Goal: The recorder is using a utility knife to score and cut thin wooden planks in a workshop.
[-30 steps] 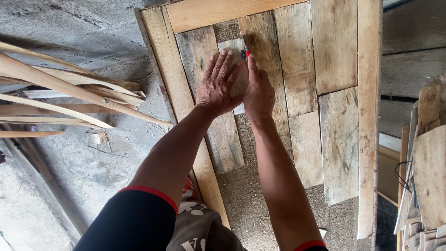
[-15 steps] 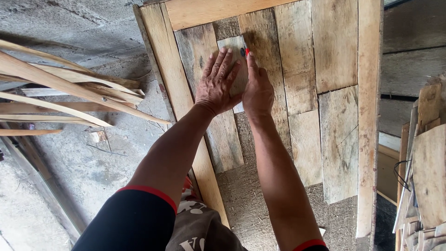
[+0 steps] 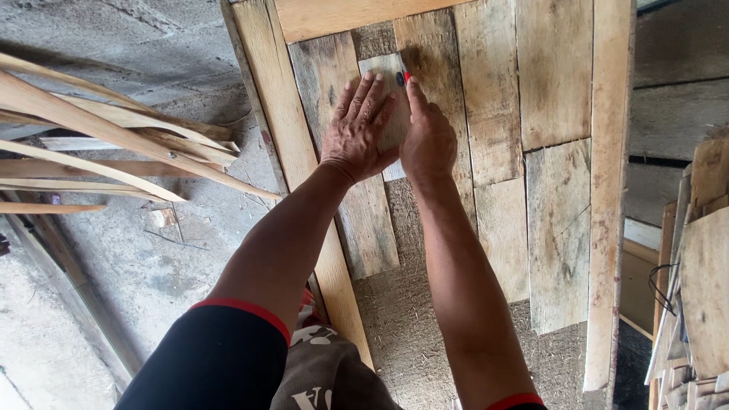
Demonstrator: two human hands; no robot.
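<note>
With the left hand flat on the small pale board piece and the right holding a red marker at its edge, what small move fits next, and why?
Probably draw the red marker down along the right edge of the pale piece, since the left hand pins it flat against the planks and the right hand has the tip at that edge.

Bare forearms, black sleeves with red cuffs.

A large panel of weathered grey-brown wooden planks [image 3: 493, 114] within a pale timber frame [image 3: 607, 190] rested on a coarse fibrous board [image 3: 410, 319]. Beside it, long thin pale wooden strips [image 3: 99, 144] lay heaped on the grey concrete floor [image 3: 152, 266].
</note>
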